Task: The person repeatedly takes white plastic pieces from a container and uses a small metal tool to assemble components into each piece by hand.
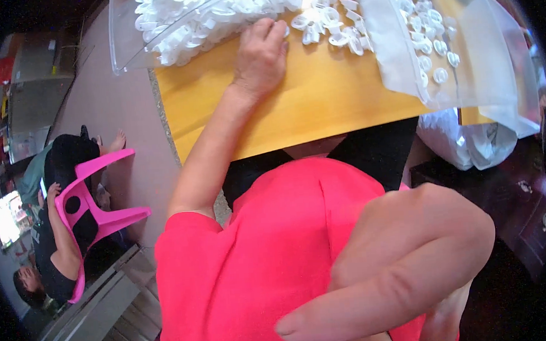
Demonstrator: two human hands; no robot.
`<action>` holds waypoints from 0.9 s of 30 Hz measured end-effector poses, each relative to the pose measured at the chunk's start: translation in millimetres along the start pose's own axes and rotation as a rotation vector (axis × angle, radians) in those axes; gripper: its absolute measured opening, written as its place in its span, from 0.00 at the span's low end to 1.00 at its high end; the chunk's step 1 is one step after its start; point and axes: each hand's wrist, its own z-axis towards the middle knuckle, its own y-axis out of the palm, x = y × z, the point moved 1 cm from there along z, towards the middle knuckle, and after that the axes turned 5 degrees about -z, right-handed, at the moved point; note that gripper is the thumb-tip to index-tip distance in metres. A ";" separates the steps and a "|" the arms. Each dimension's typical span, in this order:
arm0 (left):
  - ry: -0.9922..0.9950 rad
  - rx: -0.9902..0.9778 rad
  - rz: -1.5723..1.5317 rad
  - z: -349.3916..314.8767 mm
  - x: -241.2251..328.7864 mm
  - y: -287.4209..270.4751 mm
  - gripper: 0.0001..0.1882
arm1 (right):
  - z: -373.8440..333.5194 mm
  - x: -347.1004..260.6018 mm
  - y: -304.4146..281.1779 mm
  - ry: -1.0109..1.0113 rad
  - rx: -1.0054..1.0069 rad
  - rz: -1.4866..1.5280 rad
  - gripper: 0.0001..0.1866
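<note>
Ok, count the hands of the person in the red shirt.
2: the left hand at the yellow table, beside white plastic pieces; the right hand close to the camera, before the red shirt. Both show, though some fingers are hidden.

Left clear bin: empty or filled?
Not empty: white pieces lie heaped in the clear bin. Its far end is out of frame; cannot tell how full.

The left hand was over the yellow worktop, just beside a clear box with lots of white bits in it. A loose pile of white bits lay near its fingers. The right hand looked big and close, in front of a red shirt. Someone sat on a pink chair.
</note>
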 end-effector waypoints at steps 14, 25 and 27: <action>-0.157 0.065 -0.153 1.4 -2.7 -2.0 0.11 | 10.2 67.7 -33.0 0.436 0.244 -0.650 0.15; -1.184 0.130 -1.849 -36.4 39.2 -34.2 0.06 | -11.5 129.2 -58.8 0.605 0.637 -0.838 0.14; -1.205 0.169 -1.784 -35.6 45.6 -32.8 0.06 | -5.1 141.7 -60.6 0.520 0.619 -0.867 0.14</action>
